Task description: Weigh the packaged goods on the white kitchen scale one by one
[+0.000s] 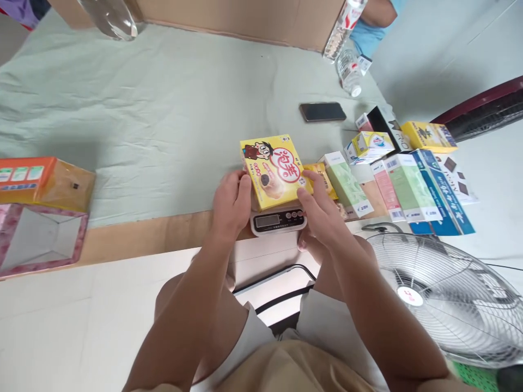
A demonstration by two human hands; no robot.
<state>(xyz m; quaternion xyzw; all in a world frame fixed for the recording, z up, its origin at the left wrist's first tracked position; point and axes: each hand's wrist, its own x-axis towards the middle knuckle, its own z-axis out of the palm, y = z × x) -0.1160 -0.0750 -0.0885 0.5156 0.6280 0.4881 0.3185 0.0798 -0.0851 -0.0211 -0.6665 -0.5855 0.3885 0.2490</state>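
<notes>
A yellow snack box (272, 171) with a cartoon figure and a cream puff picture lies face up on a small kitchen scale (278, 220) at the table's front edge. It covers the scale's platform, leaving the display and buttons in sight; whether it rests fully on the platform I cannot tell. My left hand (232, 204) is closed against the box's left side, thumb along the edge. On the opposite side, my right hand (322, 209) grips the right edge between thumb and fingers. A yellow packet (322, 179) lies just behind my right fingers.
Several cartons, including a green-and-white box (347, 185), crowd the right side. A phone (322, 112) and a plastic bottle (349, 76) lie farther back. An orange box (44, 182) and a pink open box (41, 239) stand left. A fan (449, 299) is right of my legs.
</notes>
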